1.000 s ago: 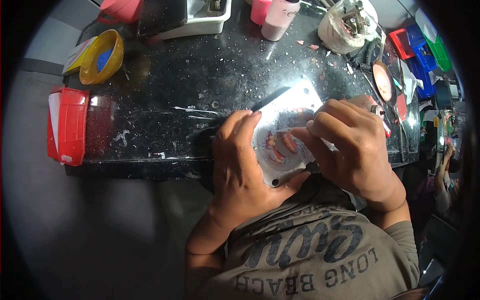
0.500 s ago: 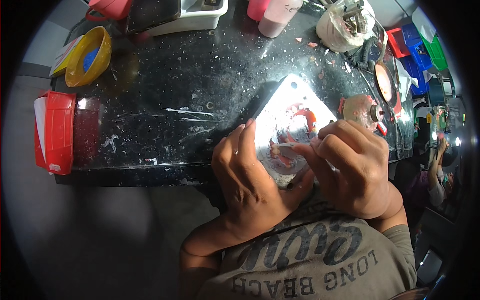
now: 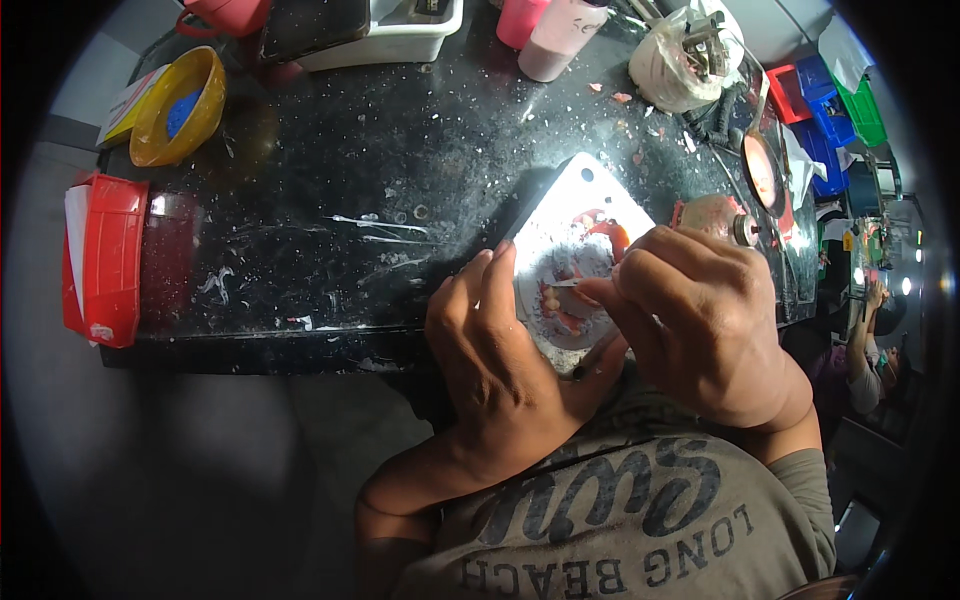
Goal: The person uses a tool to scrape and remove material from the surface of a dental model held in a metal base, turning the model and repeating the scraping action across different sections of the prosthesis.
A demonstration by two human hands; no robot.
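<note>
My left hand [image 3: 500, 355] grips the side of a pale, brightly lit denture flask half [image 3: 588, 182], fingers along its left edge and thumb at the near end. White plaster [image 3: 583, 258] fills it. Set in the plaster are a curved orange-red piece [image 3: 612, 236] and a few cream teeth [image 3: 551, 300] in pink material. Above its right side, my right hand [image 3: 705, 325] is closed on a small carving tool; the thin, pale blade [image 3: 566, 283] reaches the plaster beside the teeth. The tool's handle is hidden in my fingers.
A round burner [image 3: 712, 215] and small pan [image 3: 760, 170] stand close on the right, below a plastic-lined tub [image 3: 668, 75]. Cups [image 3: 562, 42] and a white tray [image 3: 415, 48] are at the back. Leftward are a yellow bowl [image 3: 205, 115] and red bin [image 3: 112, 265]. Another person's arm shows far right.
My right hand has turned and shifted slightly, now covering the flask half's right corner. The blade has moved slightly up and left. My left hand keeps its hold.
</note>
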